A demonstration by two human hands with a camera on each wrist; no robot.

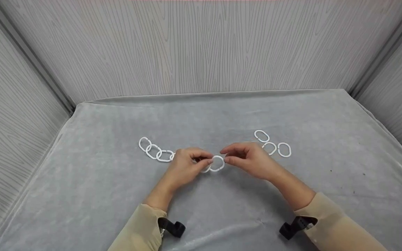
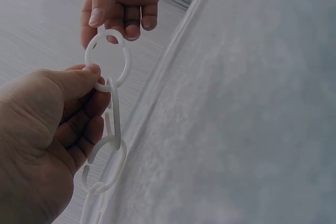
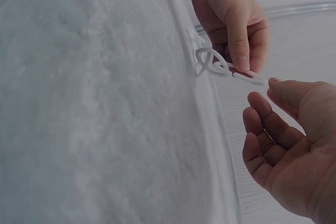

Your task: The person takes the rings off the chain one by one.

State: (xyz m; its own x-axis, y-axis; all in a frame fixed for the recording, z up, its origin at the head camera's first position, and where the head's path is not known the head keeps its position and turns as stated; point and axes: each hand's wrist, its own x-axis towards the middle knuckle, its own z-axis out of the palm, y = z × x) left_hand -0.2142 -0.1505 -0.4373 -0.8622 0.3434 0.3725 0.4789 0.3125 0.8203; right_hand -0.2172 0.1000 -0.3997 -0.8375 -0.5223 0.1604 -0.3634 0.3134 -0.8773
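My left hand (image 1: 186, 165) pinches a white plastic ring (image 1: 212, 170) between thumb and forefinger. This ring has a small split and is the end link of a chain; further links (image 2: 116, 114) hang from it beneath the fingers in the left wrist view. The rest of the white link chain (image 1: 153, 152) trails off to the left on the cloth, partly hidden by that hand. Just right of the ring is my right hand (image 1: 251, 161), its thumb and fingers apart with nothing between them. The thumb tip (image 3: 274, 82) comes right up to the ring's edge.
Several loose white links, including an oval one (image 1: 284, 150), lie on the grey cloth (image 1: 99, 195) beyond the right hand. Wood-grain panels (image 1: 201, 45) stand behind the table and at both sides. Black wrist mounts (image 1: 173, 228) stick out from the sleeves.
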